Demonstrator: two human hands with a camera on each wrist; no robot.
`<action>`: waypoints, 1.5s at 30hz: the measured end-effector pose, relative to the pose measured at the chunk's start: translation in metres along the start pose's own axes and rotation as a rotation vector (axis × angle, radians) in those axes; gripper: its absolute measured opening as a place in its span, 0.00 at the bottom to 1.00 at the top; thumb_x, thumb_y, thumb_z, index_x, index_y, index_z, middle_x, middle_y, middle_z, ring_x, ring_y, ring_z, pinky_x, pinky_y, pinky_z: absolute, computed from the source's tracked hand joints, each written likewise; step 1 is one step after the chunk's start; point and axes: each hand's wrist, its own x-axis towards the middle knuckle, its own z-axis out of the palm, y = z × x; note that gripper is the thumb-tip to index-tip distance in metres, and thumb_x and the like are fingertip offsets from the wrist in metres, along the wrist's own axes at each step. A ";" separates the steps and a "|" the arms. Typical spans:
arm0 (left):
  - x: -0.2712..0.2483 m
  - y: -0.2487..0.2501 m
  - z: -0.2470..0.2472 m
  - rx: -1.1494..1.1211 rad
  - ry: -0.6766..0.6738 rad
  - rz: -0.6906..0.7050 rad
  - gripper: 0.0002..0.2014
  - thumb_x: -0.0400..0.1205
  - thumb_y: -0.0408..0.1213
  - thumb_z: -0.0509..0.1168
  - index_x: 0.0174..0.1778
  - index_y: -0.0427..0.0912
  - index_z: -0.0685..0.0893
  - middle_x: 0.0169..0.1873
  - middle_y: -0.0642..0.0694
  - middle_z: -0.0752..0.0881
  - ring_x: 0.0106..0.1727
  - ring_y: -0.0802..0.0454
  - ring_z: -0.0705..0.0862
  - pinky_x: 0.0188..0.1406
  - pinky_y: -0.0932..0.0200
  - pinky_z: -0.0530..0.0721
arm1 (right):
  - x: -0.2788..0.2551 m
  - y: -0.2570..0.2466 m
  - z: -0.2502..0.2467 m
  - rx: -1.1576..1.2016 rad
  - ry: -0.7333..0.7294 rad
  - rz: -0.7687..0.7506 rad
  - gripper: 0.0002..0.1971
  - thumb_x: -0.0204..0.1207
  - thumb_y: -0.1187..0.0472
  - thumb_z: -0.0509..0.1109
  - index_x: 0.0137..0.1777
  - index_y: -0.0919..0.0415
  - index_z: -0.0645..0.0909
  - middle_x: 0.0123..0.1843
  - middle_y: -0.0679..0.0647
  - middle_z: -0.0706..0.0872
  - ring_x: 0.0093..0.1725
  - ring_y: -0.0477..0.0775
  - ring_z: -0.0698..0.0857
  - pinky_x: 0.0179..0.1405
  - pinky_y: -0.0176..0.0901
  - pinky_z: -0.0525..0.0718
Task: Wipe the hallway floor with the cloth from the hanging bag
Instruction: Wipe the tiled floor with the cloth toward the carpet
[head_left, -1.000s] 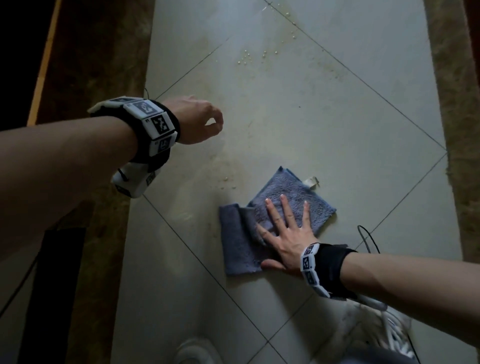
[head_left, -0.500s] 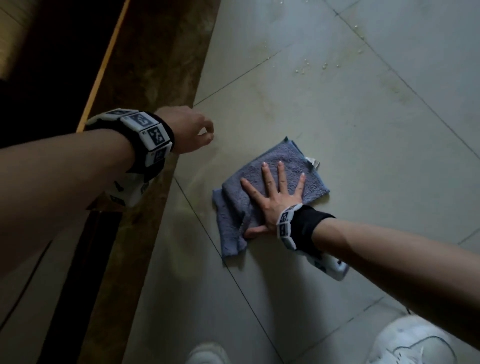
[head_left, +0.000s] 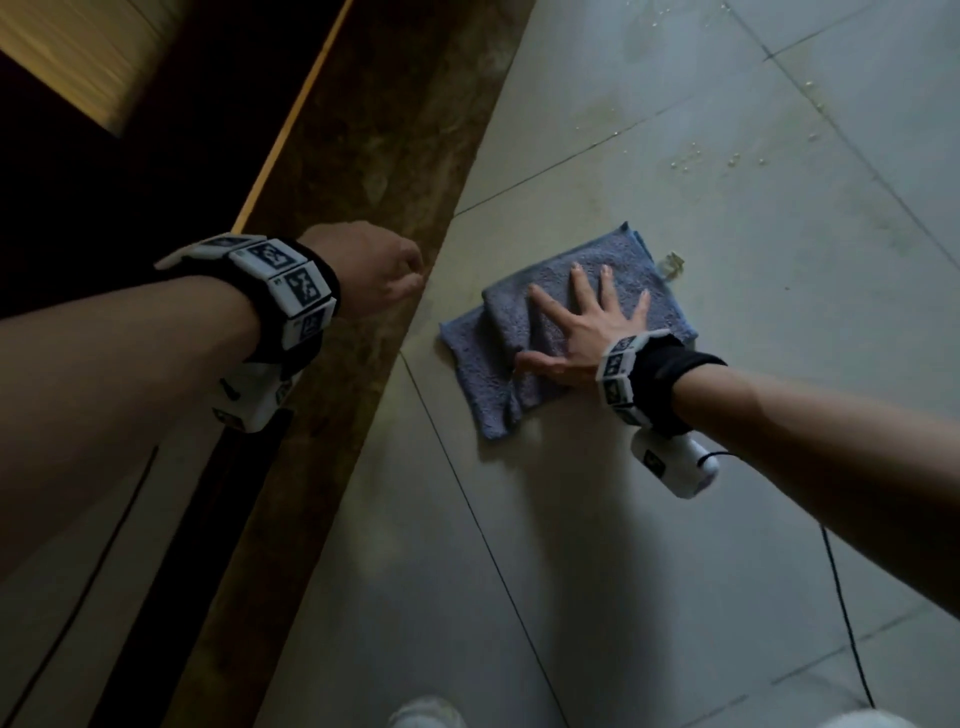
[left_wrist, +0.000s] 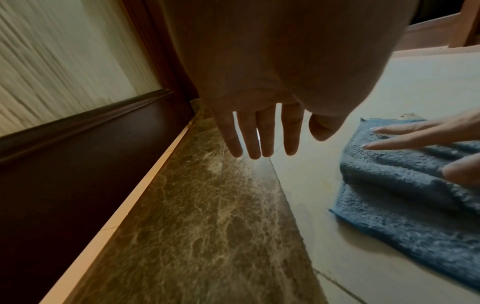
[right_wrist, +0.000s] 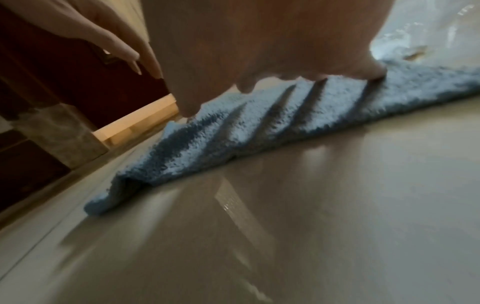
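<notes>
A blue terry cloth, creased into folds, lies on the pale floor tiles close to the dark marble border. My right hand presses flat on the cloth with the fingers spread and straight. The right wrist view shows the cloth bunched into ridges under my palm. My left hand hovers over the marble border, left of the cloth, holding nothing. In the left wrist view its fingers hang relaxed, with the cloth to the right.
A dark marble strip runs along the tiles, with dark wood skirting beyond it. Water droplets sit on the tile beyond the cloth. A black cable trails under my right arm. A white shoe tip shows at the bottom.
My right hand has slid the cloth left across the tile, toward the marble border. The left hand stays raised and empty beside it.
</notes>
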 end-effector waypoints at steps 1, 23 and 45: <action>0.000 -0.001 0.001 -0.007 -0.003 0.003 0.17 0.86 0.56 0.55 0.66 0.56 0.80 0.64 0.48 0.84 0.61 0.44 0.83 0.56 0.43 0.85 | -0.001 0.003 0.003 0.026 0.028 0.036 0.51 0.61 0.12 0.45 0.82 0.28 0.32 0.87 0.57 0.28 0.84 0.70 0.30 0.74 0.86 0.37; 0.014 0.003 0.003 -0.034 -0.011 0.041 0.20 0.86 0.54 0.55 0.72 0.52 0.77 0.67 0.47 0.82 0.64 0.45 0.82 0.58 0.44 0.84 | -0.058 -0.032 0.075 -0.390 0.006 -0.557 0.50 0.68 0.17 0.50 0.85 0.35 0.35 0.85 0.62 0.28 0.81 0.74 0.26 0.68 0.87 0.26; 0.015 0.046 0.024 -0.013 -0.015 0.357 0.23 0.86 0.55 0.56 0.77 0.53 0.71 0.76 0.49 0.75 0.72 0.46 0.77 0.64 0.46 0.83 | -0.049 0.069 0.009 -0.109 0.009 0.134 0.50 0.61 0.13 0.43 0.79 0.27 0.24 0.86 0.56 0.25 0.84 0.69 0.30 0.76 0.85 0.44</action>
